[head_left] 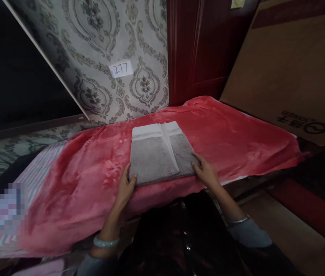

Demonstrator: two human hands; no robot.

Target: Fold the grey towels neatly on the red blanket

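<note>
A grey towel [151,157] with a pale band along its far end lies folded on a red plush blanket [237,138]. One fold line runs lengthwise down its right part. At the near left corner, my left hand [126,186] grips the towel's edge between thumb and fingers. My right hand [206,170] pinches the near right edge in the same way, thumb on top. The fingers under the cloth are partly hidden.
Behind the blanket stands a patterned wall with a paper label [121,69] reading 277. A dark screen [21,69] leans in at left. A large cardboard box [289,69] stands at right, beside a dark red door [208,42]. Striped cloth [46,165] shows at left.
</note>
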